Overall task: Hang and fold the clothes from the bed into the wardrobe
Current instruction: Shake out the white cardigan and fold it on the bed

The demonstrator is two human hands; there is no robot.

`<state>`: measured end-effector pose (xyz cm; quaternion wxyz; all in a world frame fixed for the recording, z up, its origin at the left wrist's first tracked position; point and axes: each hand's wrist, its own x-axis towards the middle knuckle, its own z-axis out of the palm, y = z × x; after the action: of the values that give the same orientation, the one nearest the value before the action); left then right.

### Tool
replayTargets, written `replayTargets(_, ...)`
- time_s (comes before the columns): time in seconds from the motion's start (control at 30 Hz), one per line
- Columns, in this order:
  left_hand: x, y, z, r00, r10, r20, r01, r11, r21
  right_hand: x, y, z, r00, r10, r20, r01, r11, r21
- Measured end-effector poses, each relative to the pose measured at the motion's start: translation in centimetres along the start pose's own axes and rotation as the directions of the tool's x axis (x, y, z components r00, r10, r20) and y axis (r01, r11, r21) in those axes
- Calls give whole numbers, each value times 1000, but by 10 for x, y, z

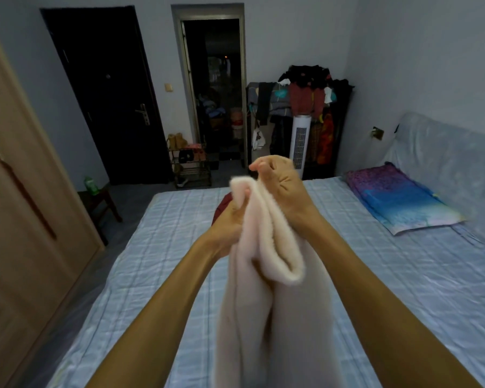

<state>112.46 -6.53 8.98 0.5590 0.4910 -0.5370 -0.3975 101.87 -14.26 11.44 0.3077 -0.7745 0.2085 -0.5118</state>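
The pale garment [266, 247] is hanging above the bed [403, 289], bunched at its top between both hands. The left hand [227, 222] is gripping one fold and the right hand [283, 183] is pinching the other with curled fingers [263, 163]. The person is probably sorting it out for folding; next they need to find its edges, square it up, then turn to the wardrobe [25, 205] on the left.
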Motion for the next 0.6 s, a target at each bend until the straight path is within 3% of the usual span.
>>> replayTargets(0.07, 3, -7, 1, 996, 80, -31, -78, 995, 67, -3, 10, -3, 998, 52, -46, -57, 992, -111)
replayTargets(0.2, 1, -8, 11, 970, 110, -219, -93, 992, 85, -15, 4, -21, 980, 188, 60, -193, 976, 98)
replayTargets(0.27, -1, -5, 10, 943, 114, -314, -103, 993, 54, -23, 5, -38, 943, 247, 222, -276, 955, 111)
replayTargets(0.37, 1, -2, 4, 900, 135, -415, -133, 991, 32, -36, 4, -50, 812, 372, 449, -327, 928, -178)
replayTargets(0.4, 1, -1, 5, 896, 143, -419, -144, 989, 30, -41, 6, -49, 807, 385, 448, -295, 920, -258)
replayTargets(0.53, -3, -4, 1, 876, 204, -437, -153, 977, 149, -44, 4, -44, 916, 349, 201, -303, 926, -226)
replayTargets(0.6, -6, -3, -14, 853, 320, -412, -199, 930, 309, -32, 1, -53, 961, 262, 94, -203, 891, -406)
